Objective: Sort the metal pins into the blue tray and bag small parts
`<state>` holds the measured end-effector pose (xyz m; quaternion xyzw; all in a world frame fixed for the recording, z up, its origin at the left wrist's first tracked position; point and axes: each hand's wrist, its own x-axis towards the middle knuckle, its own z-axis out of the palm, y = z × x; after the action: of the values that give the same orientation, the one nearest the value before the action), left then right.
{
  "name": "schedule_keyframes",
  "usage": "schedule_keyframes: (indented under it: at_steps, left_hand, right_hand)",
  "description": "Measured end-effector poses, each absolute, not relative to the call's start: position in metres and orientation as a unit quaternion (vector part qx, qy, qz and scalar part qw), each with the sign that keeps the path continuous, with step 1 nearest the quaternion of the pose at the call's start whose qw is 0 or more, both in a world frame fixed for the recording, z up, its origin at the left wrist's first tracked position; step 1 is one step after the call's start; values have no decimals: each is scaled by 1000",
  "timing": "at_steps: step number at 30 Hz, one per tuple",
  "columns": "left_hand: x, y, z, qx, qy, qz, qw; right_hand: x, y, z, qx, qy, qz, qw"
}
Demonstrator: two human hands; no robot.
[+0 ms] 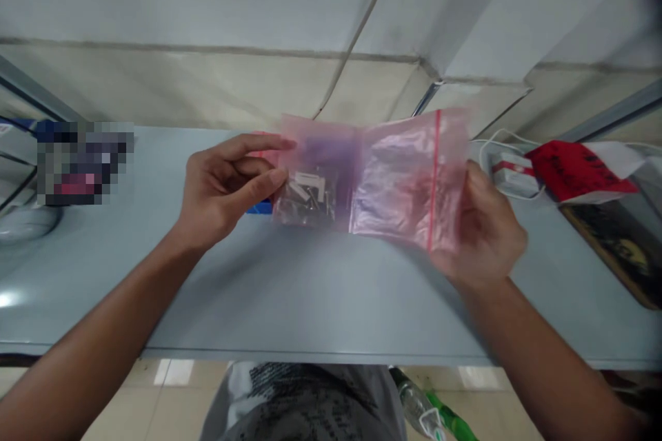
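A pink translucent zip bag (pixel 396 186) is stretched between my two hands above the grey table. My left hand (pixel 232 186) pinches its left edge between thumb and fingers. Around the right edge, beyond the red zip line, my right hand (pixel 489 227) is closed; its fingers are partly hidden behind the plastic. In the left half of the pink bag lies a small clear packet (pixel 307 200) with white and metallic small parts. Behind my left fingers, a blue object (pixel 260 207) shows in part.
On the right of the table (pixel 310 310) are a white box with a red band (pixel 514 174), a red packet (pixel 579 172), a dark case (pixel 615 248) and a white cable. At left sits a mouse (pixel 28 224). Bottles (pixel 418 403) stand below the front edge.
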<state>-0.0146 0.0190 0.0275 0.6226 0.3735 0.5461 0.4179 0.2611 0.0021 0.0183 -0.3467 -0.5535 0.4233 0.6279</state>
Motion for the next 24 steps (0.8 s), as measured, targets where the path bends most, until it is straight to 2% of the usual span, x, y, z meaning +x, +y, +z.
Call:
schedule_keyframes:
  at_steps: [3, 6, 10, 13, 17, 20, 24]
  left_hand:
    - [-12, 18, 23, 627, 375, 503, 461]
    - [-5, 14, 19, 640, 352, 463, 502]
    - [1, 8, 21, 651, 345, 433, 519]
    - [-10, 16, 27, 678, 398, 444, 430]
    - [-42, 47, 23, 625, 511, 553, 209]
    - [-58, 70, 11, 548, 550, 591, 217]
    - [-57, 77, 1, 555, 567, 557, 245]
  right_hand:
    - [257, 1, 12, -317, -622, 432, 571]
    - [254, -3, 5, -372, -677, 389, 501]
    - [248, -6, 2, -430, -646, 372, 509]
    - [238, 2, 4, -421, -631, 389, 523]
    - [215, 35, 7, -403, -652, 404, 499]
    - [193, 67, 7, -391, -685, 395, 471]
    - [169, 93, 4, -400, -748, 327, 418]
